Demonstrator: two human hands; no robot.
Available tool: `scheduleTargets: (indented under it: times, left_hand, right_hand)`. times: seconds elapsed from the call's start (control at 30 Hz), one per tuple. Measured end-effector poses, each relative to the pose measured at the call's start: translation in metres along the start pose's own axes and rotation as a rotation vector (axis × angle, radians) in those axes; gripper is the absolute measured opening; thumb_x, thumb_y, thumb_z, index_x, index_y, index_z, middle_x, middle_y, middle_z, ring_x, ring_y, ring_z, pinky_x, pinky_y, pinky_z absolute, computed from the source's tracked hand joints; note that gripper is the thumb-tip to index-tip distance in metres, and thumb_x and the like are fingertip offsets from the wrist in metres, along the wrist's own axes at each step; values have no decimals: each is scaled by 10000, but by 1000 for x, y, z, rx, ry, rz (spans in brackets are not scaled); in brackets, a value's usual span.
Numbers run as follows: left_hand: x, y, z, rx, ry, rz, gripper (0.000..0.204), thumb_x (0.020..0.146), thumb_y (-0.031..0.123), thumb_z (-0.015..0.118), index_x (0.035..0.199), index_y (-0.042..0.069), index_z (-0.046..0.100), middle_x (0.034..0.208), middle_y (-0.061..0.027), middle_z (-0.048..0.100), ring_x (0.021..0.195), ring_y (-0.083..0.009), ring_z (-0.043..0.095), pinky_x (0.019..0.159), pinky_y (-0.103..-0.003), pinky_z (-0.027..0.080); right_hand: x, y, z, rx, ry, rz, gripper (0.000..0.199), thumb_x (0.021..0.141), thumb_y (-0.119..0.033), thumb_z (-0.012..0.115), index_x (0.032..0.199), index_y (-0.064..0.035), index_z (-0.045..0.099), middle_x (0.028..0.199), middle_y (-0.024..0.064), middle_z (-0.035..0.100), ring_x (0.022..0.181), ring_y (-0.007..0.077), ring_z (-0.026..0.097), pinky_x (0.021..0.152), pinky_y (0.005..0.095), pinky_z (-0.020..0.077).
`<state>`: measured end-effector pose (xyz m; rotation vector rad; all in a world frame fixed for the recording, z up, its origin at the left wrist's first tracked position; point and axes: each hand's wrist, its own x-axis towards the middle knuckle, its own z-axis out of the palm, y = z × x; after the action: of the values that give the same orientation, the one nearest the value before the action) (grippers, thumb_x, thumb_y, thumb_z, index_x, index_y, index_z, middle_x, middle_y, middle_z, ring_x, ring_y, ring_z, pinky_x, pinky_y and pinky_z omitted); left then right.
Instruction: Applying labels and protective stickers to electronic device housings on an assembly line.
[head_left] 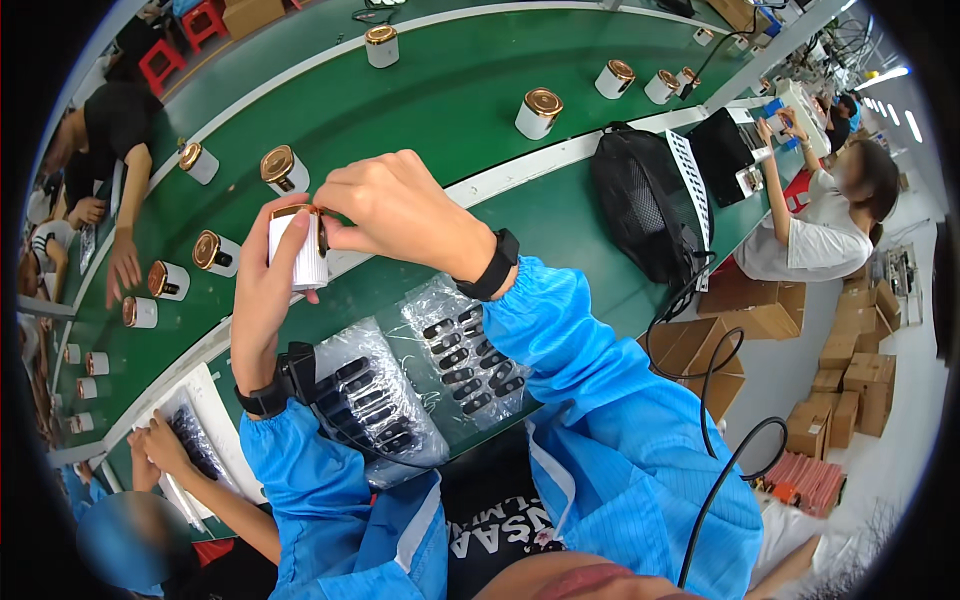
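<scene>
My left hand (262, 270) is wrapped round a white ribbed cylindrical device (298, 250) with a shiny copper-gold top, held tilted above the bench. On its right side is a dark panel. My right hand (375, 205) is closed, its thumb and fingertips pinched against that panel near the gold rim. Whatever is between these fingertips is hidden. Below my hands, small black oval pieces lie in rows on two clear plastic sheets, one sheet (415, 400) on the left and another (412, 312) on the right.
Several similar gold-topped devices, such as this device (540, 112), stand along the green conveyor belt (440, 110). A black mesh bag (640, 200) lies to the right, with a black cable (712, 390) beside it. Other people work at left and right. Cardboard boxes (765, 305) stand on the right.
</scene>
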<state>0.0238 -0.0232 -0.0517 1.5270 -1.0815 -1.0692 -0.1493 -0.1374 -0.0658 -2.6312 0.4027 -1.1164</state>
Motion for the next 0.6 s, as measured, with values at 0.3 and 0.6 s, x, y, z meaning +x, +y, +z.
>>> scheduleTargets:
  times: [0.3, 0.6]
  left_hand:
    - [3, -9, 11, -63, 146, 70, 420, 1059, 336, 645, 1367, 55, 590, 945, -48, 698, 721, -99, 663, 476, -254, 501]
    - [8, -21, 12, -97, 167, 44, 452, 1050, 383, 646, 1329, 35, 574, 987, -81, 703, 739, -139, 684, 466, -291, 529]
  right_hand:
    - [1, 1, 9, -74, 116, -39, 162, 764, -128, 789, 896, -51, 736, 802, 76, 703, 734, 296, 700, 600, 405, 531]
    - [4, -1, 11, -106, 59, -6, 137, 784, -72, 793, 913, -48, 753, 795, 78, 714, 666, 283, 690, 553, 373, 518]
